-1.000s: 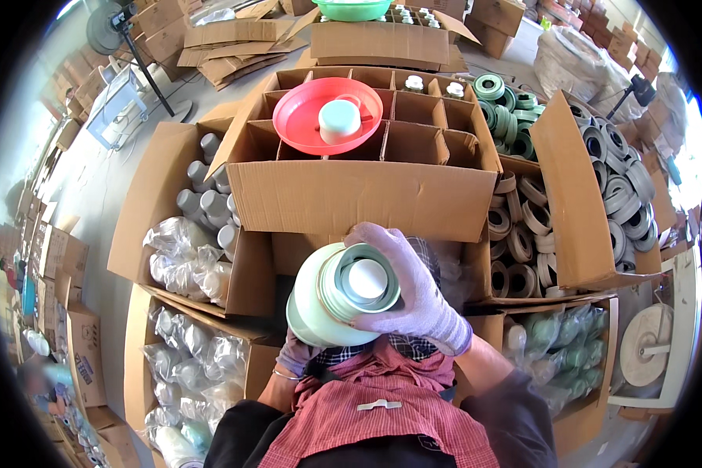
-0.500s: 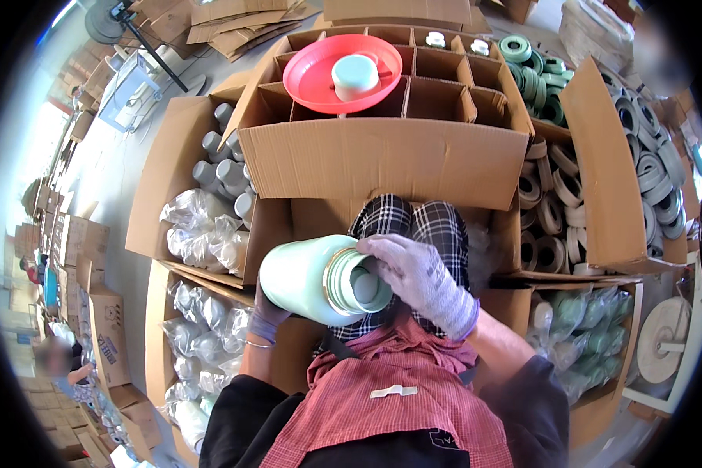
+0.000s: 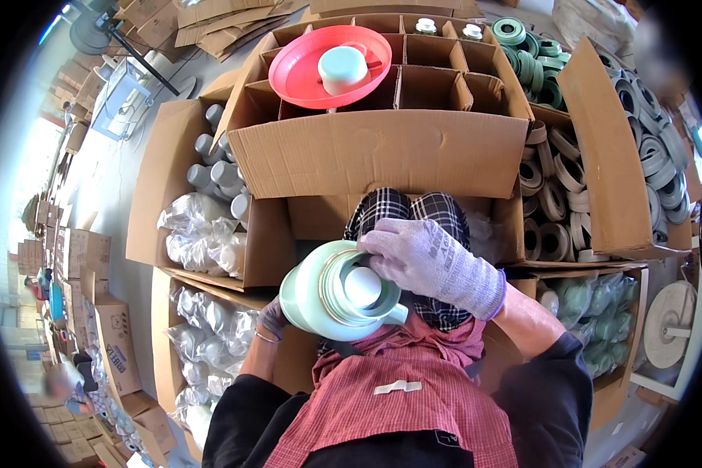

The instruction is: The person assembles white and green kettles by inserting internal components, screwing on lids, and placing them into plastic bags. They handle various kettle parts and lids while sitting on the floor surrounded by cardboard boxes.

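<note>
A mint-green thermos flask (image 3: pixel 303 295) is tilted above my lap, its open mouth facing up and to the right. My left hand (image 3: pixel 272 319), in a grey glove and partly hidden, grips the flask's left side. Round the rim of the mouth curl the fingers of my right hand (image 3: pixel 417 253), in a pale grey-purple glove. A round white piece (image 3: pixel 362 288) shows inside the mouth. At the lower right of the rim a small green lip (image 3: pixel 398 314) sticks out. My right fingertips are partly hidden at the rim.
Ahead, a divided cardboard box (image 3: pixel 378 152) bears a red tray (image 3: pixel 288 72) with a mint cup (image 3: pixel 342 69). Grey cups (image 3: pixel 226 175) and bagged parts (image 3: pixel 210 331) fill boxes at left. Rings (image 3: pixel 552 199) and bagged green parts (image 3: pixel 600 312) are boxed at right.
The flask has tipped more upright and shifted slightly right, so its mouth and the white piece show more fully. My right hand has stayed at the rim and turned with it.
</note>
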Motion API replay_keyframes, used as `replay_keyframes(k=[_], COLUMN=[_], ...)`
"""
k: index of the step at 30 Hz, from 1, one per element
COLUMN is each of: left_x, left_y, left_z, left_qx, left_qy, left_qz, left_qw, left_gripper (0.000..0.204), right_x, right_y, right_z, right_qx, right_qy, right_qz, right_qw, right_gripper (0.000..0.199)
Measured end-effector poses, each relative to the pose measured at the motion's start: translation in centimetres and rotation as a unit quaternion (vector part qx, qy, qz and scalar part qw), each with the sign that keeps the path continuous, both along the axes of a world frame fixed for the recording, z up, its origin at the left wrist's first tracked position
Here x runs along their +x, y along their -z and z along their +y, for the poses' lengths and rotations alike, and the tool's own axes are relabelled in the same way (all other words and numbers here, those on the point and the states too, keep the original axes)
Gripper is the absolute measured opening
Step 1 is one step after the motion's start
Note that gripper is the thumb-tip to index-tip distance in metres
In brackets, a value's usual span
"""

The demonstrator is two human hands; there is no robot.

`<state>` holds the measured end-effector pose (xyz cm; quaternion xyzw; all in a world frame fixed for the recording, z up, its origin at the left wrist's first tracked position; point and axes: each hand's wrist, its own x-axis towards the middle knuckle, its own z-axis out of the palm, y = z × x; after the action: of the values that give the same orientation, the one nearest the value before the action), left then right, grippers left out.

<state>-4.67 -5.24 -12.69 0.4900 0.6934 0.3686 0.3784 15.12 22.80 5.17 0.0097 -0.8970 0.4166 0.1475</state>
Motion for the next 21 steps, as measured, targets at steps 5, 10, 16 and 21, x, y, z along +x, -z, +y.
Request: replay_keyframes(k=[5,10,16,21], left_x=[0.8,2.7,2.7,2.5], left_y=[-0.4,-0.8,-2.1,-3.2], left_z=[-0.9,-1.5,-1.9,-2.7], left_qx=[-0.007,-0.003,-0.025,-0.046], left_qy=[-0.009,-0.025,-0.030,-0.034], left_qz=[-0.030,-0.050,-0.071,-0.089], left_qw=[0.999,0.998,0.997,0.994], left_gripper=[0.057,0.056,0.055,0.055], right_x=[1.1,2.0,3.1,5.6], right_y=[-1.3,-1.8,-2.4,-2.5], right_z=[0.0,0.2,-0.6,-3.1], right_qx=[-0.003,-0.032,-0.070,-0.068], right_qy=[0.014,0.012,-0.050,-0.034], right_qz=[-0.033,-0.001,-0.034,-0.053], right_qw=[0.999,0.999,0.996,0.996], right_gripper=[0.016,0.017,0.019,0.019])
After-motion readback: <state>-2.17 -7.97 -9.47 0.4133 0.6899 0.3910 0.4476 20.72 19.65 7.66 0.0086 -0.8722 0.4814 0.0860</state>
